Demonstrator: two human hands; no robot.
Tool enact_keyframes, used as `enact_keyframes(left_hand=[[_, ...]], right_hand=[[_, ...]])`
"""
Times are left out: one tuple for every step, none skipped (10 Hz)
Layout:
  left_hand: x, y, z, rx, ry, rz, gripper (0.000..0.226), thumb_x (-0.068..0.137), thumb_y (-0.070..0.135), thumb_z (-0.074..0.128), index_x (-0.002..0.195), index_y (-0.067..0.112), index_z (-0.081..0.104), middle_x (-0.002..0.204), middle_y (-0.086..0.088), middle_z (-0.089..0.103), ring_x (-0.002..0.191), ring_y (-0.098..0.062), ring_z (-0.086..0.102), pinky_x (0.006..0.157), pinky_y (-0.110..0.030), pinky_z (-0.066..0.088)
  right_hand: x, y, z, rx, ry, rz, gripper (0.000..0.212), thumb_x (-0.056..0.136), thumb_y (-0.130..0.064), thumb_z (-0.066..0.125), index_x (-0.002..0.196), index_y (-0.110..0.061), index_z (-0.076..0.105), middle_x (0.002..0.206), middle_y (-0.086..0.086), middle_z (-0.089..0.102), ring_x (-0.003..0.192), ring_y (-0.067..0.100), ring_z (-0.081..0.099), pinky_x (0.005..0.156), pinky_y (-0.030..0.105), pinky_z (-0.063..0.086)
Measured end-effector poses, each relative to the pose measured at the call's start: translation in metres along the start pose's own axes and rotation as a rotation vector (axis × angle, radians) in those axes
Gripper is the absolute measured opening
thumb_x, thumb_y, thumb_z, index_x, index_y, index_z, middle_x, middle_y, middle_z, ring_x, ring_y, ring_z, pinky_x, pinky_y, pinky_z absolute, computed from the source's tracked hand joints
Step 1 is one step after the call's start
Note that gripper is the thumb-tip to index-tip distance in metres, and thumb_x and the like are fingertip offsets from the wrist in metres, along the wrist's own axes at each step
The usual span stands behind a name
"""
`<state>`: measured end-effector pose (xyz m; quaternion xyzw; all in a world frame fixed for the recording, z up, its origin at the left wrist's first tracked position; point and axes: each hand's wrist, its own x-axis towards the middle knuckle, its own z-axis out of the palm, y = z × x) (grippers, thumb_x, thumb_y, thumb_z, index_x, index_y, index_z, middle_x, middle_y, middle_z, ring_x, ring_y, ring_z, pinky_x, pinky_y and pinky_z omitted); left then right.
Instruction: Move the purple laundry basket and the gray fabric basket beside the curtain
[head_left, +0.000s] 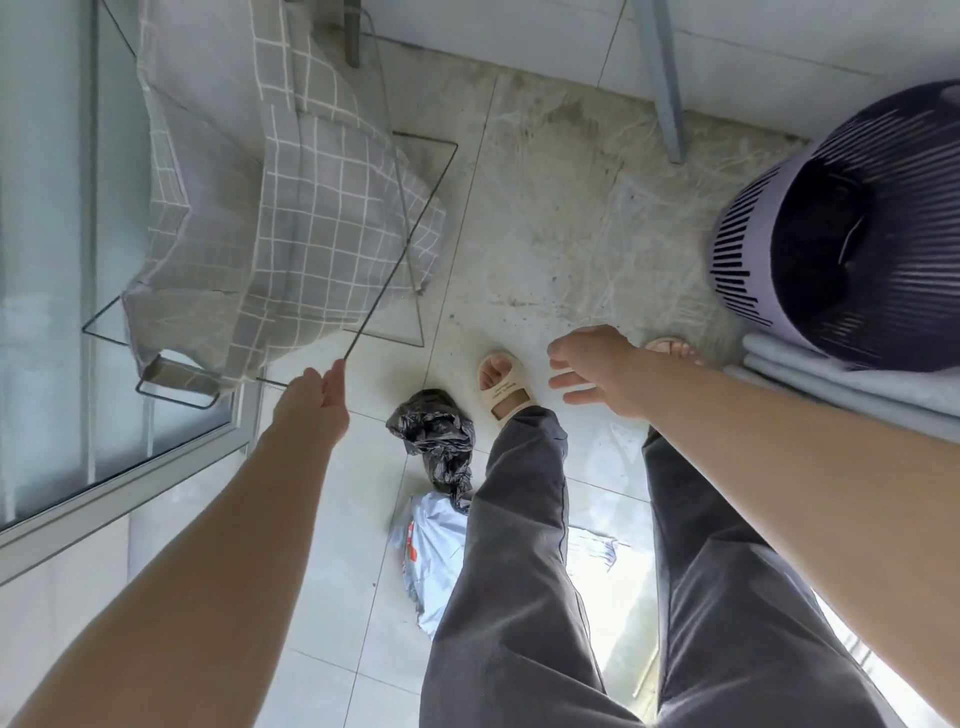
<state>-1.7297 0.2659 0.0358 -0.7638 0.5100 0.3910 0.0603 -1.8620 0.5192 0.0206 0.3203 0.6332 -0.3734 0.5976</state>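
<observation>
Left hand on the gray basket's wire, purple basket waiting on the right.

My left hand (317, 400) pinches the wire frame of the gray basket (291, 218), a grid-print fabric sack sagging in a thin, tilted frame beside the glass door (62, 312). I judge a steadier grip near a corner would stop it swinging. My right hand (597, 371) hangs with fingers spread, holding nothing. The purple basket (852, 228), round and slotted, sits by the curtain (857, 395) folds.
</observation>
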Motion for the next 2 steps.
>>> enact_keyframes(left_hand=[[0.0, -0.007, -0.006, -0.557, -0.189, -0.293, 0.023, 0.102, 0.019, 0.051, 0.114, 0.0, 0.055, 0.146, -0.023, 0.043, 0.124, -0.034, 0.055, 0.096, -0.032, 0.047], [-0.001, -0.024, -0.009, -0.643, -0.26, -0.351, 0.031, 0.097, 0.004, 0.051, 0.128, 0.006, 0.048, 0.151, -0.018, 0.034, 0.113, -0.034, 0.061, 0.092, -0.041, 0.053]], right_hand=[[-0.006, 0.018, -0.01, 0.01, -0.005, 0.014, 0.02, 0.096, -0.011, 0.051, 0.114, -0.01, 0.058, 0.097, 0.005, 0.064, 0.077, 0.015, 0.065, 0.06, 0.028, 0.052], [-0.011, 0.038, -0.022, 0.025, -0.008, 0.035, 0.023, 0.095, -0.011, 0.051, 0.117, -0.01, 0.058, 0.109, 0.008, 0.064, 0.079, 0.017, 0.065, 0.061, 0.029, 0.052]])
